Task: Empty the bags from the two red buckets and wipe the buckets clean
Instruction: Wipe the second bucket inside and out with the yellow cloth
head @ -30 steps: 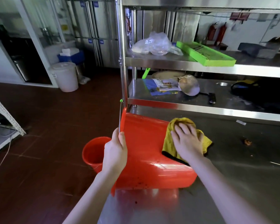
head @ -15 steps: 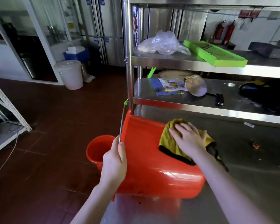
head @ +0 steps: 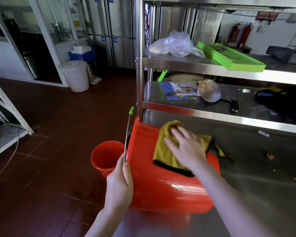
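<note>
Red bucket (head: 161,194) on its side at the left edge of the steel table (head: 263,185), mouth facing left, wire handle (head: 126,139) sticking up. Gripped at the rim by the left hand (head: 120,183), fingers curled round it. Yellow cloth (head: 164,151) pressed onto its upper wall by the flat, spread-fingered right hand (head: 186,147), with a second red bucket (head: 106,158) upright on the floor (head: 50,168) just beside.

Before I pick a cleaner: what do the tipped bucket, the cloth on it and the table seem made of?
The tipped bucket: probably glossy red plastic, by its sharp highlights. The cloth: soft fuzzy fabric, likely microfibre, yellow with a dark edge. The table: brushed stainless steel, by its dull grey sheen and the bucket's red reflection.
</note>
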Demonstrator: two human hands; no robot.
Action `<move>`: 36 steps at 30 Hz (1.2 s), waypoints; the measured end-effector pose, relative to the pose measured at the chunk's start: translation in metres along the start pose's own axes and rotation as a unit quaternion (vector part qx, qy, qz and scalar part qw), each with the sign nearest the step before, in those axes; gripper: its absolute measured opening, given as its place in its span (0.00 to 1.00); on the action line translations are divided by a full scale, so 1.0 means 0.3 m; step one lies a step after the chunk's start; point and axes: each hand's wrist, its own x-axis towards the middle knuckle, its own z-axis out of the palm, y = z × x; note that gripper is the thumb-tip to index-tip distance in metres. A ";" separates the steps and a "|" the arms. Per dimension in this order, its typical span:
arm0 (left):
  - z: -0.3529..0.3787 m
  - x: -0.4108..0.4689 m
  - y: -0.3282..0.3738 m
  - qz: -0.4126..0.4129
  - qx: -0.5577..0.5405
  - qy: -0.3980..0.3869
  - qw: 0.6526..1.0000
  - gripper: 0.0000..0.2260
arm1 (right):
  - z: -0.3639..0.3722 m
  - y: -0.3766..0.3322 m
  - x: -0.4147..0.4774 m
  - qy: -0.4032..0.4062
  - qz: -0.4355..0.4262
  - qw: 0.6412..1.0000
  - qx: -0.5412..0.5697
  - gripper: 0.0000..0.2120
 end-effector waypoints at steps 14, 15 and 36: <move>-0.065 -0.032 -0.013 -0.047 -0.056 -0.049 0.996 0.15 | 0.009 -0.304 -0.106 0.103 -0.143 0.984 -0.013 0.24; -0.078 -0.003 0.013 -0.042 -0.050 -0.067 0.996 0.15 | 0.009 -0.308 -0.118 0.114 -0.137 0.984 -0.017 0.23; -0.062 0.188 0.202 0.024 0.080 -0.121 0.989 0.27 | -0.052 0.104 -0.092 -0.068 0.090 0.993 0.032 0.34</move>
